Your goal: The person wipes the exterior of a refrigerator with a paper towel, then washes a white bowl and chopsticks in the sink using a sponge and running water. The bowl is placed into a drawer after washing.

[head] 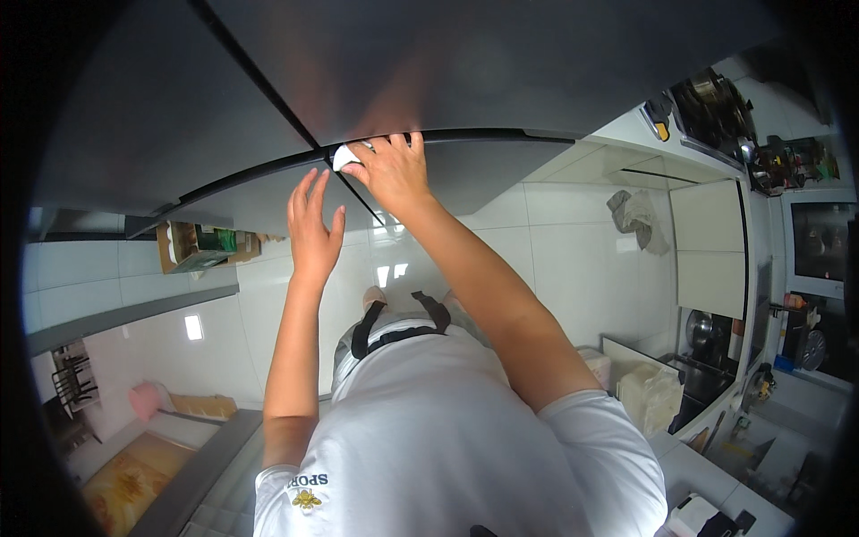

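A dark grey refrigerator [470,74] with a glossy front and four doors stands before me. A black recessed groove [496,135] runs between its upper and lower doors. My right hand [396,164] is at this groove near the centre seam, its fingertips hooked at the edge. Between its thumb and fingers is a small white object [345,158], perhaps a cloth; most of it is hidden. My left hand [315,221] hovers beside it, in front of the lower left door [262,201], fingers apart and holding nothing.
A cardboard box [194,248] with green items stands left of the refrigerator. A grey cloth [631,218] lies on the tiled floor at right. The counter [617,131] carries a pot [715,104]. An open low cabinet [704,376] holds metal cookware.
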A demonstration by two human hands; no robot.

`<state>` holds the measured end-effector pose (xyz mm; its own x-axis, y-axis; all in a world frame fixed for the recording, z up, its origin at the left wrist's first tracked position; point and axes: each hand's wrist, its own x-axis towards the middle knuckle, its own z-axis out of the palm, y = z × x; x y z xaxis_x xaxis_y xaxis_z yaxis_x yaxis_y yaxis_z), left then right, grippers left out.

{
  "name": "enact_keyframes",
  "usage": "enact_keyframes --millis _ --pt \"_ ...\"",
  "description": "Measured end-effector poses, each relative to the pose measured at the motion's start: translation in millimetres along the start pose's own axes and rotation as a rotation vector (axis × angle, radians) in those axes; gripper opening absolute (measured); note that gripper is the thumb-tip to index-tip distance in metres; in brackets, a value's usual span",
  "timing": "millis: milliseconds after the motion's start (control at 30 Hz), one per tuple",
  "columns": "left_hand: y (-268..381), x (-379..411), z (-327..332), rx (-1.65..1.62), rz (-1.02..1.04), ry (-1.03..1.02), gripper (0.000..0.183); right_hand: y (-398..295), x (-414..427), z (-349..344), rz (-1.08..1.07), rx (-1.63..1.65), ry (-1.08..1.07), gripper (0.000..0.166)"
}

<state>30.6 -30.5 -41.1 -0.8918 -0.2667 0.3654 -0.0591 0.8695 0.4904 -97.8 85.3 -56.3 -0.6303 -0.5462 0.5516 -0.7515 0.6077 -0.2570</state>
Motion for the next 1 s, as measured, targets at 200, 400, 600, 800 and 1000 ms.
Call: enact_keyframes --millis 200,400,600,800,1000 --pt "13 25 22 0.115 0.004 -0.04 0.065 7 1 4 0.025 -0.093 -0.049 0.043" --pt "10 29 35 0.231 0.053 -0.097 0.071 28 -8 -5 0.032 -0.154 -0.032 0.047" --pt "14 22 35 0.25 0.073 -0.082 0.071 64 -23 -21 0.102 -0.245 0.031 0.043" --pt "10 13 33 0.241 0.047 -0.08 0.07 95 -35 -48 0.165 -0.356 -0.005 0.04" --pt "13 7 34 0.197 0.018 -0.09 0.07 119 -46 -72 0.204 -0.398 -0.023 0.036"
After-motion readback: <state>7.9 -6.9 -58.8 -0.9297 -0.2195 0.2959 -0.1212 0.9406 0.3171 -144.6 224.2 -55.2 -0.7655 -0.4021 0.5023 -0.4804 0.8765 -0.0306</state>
